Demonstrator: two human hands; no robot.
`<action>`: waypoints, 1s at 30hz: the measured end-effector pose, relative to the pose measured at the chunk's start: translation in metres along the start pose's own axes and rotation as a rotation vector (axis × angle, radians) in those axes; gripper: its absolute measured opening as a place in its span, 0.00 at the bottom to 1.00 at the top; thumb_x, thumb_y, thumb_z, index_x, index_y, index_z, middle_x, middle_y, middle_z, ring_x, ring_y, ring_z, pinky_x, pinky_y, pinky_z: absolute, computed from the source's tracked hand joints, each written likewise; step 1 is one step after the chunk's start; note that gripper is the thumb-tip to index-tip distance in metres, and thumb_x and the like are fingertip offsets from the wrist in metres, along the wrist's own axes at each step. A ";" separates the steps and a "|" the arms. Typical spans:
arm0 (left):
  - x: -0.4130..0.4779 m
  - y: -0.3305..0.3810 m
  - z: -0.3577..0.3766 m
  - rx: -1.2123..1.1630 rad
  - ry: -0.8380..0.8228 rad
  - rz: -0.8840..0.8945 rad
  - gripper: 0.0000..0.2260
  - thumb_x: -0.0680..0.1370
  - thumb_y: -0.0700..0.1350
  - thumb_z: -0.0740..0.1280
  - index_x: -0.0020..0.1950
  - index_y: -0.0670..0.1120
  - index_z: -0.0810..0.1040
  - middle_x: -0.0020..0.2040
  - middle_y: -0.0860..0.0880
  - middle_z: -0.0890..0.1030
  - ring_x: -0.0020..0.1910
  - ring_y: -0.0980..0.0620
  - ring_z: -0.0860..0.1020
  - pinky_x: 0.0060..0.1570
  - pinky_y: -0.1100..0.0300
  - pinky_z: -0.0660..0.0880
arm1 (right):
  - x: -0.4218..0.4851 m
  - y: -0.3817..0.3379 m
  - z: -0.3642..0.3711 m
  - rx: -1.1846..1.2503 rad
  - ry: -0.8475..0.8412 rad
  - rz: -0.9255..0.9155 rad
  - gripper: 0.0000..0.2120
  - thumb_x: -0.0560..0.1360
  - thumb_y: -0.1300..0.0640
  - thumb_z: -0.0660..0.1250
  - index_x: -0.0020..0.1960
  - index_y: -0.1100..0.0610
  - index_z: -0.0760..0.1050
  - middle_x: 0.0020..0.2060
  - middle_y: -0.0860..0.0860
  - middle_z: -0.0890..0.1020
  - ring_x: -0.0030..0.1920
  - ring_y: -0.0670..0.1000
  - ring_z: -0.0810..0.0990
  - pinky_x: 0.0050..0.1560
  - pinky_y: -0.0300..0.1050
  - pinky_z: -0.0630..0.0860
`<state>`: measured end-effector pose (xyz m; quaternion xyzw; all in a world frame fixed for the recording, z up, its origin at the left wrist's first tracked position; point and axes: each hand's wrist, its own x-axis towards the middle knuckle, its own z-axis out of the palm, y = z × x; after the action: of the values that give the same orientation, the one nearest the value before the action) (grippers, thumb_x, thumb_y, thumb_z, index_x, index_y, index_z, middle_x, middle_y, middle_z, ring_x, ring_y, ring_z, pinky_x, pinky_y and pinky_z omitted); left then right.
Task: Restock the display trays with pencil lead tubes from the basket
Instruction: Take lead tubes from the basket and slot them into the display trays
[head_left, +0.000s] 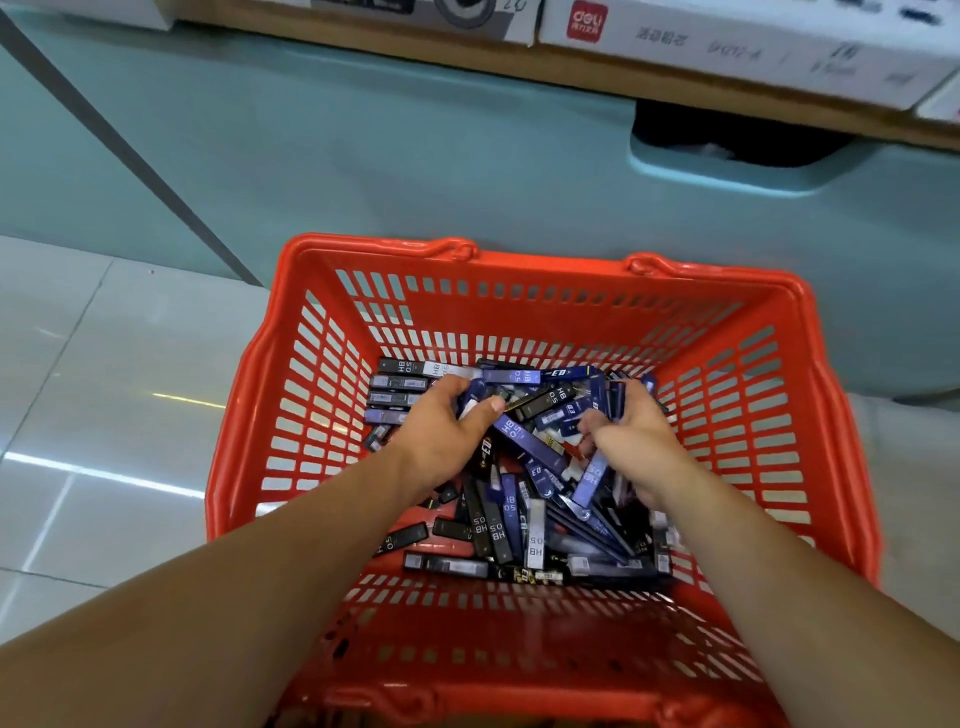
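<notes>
A red plastic basket (519, 312) stands on the floor below me. Its bottom is covered with several black, blue and white pencil lead tubes (519, 525) lying in a loose heap. Both my arms reach down into it. My left hand (441, 431) grips a bunch of tubes at the heap's far left, fingers curled round them. My right hand (631, 436) grips another bunch at the far right, with tubes sticking out above and below the fist. No display tray is in view.
A pale teal cabinet front (415, 156) with a recessed handle opening (737, 140) rises behind the basket. Above it a wooden shelf edge (675, 78) carries white cartons (753, 47). Glossy light floor tiles (104, 415) lie to the left.
</notes>
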<state>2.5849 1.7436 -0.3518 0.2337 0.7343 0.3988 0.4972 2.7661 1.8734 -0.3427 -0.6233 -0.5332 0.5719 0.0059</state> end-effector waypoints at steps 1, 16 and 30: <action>-0.003 0.001 0.000 -0.010 0.007 0.004 0.13 0.82 0.52 0.69 0.62 0.47 0.77 0.52 0.55 0.83 0.52 0.58 0.81 0.50 0.66 0.74 | -0.001 -0.002 -0.002 0.018 0.019 -0.015 0.34 0.82 0.63 0.65 0.82 0.51 0.53 0.66 0.56 0.78 0.64 0.57 0.79 0.62 0.52 0.77; -0.007 0.020 0.002 -0.113 -0.036 -0.011 0.16 0.81 0.53 0.70 0.64 0.46 0.76 0.45 0.47 0.80 0.29 0.53 0.72 0.29 0.59 0.71 | -0.024 -0.027 0.024 0.061 -0.219 -0.133 0.09 0.74 0.58 0.78 0.52 0.52 0.81 0.34 0.46 0.86 0.35 0.50 0.83 0.39 0.53 0.81; -0.057 0.105 -0.039 -0.453 -0.692 -0.161 0.14 0.80 0.50 0.68 0.35 0.51 0.81 0.25 0.54 0.65 0.20 0.59 0.61 0.24 0.63 0.53 | -0.080 -0.077 -0.005 0.355 -0.345 -0.090 0.12 0.77 0.53 0.73 0.57 0.57 0.80 0.28 0.48 0.75 0.26 0.47 0.69 0.24 0.41 0.70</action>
<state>2.5666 1.7479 -0.2272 0.1803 0.4337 0.4081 0.7828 2.7366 1.8559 -0.2374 -0.4812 -0.4448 0.7537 0.0495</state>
